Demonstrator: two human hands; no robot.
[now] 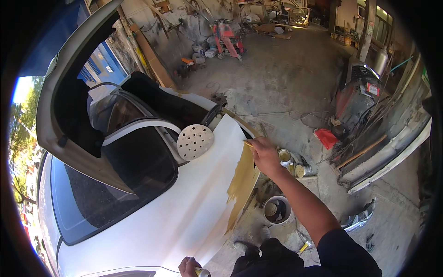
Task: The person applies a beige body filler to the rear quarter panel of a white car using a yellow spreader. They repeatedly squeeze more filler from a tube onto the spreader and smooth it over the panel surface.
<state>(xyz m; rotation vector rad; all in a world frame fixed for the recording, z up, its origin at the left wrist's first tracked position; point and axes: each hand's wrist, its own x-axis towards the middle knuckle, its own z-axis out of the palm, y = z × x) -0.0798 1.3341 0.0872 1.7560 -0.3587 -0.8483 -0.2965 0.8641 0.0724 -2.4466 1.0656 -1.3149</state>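
**Right hand [264, 154] at top of ochre patch [239, 174], white car [184, 201]**

Labels first: red-and-white sticker [373, 89] on the dark machine [353, 104] at right, small pale label [109, 69] on the blue panel [99, 60] behind the car. Both too small to read from where I'm standing.

Hands: right one is closed in a pinch on a thin tan piece [248, 144], right at the panel edge; exact kind unclear. Left hand [187, 266], low by the car's side, is curled round a yellow-and-white container [202, 272], partly cut off by the frame.

Surface: ochre patch runs down the corner panel, ragged inner edge, white paint beside it. Round perforated disc [195, 142] rests on the bodywork next to the dark glass [138, 157]. Lid [60, 154] is up.

Room: stained concrete floor [281, 69]. Bucket [288, 211] near the person's feet, another holed disc [271, 209] inside. Open can [284, 157] just beyond the right forearm. Red cloth-like item [326, 138] by the dark machine. Red wheeled machine [226, 39] at the far wall.
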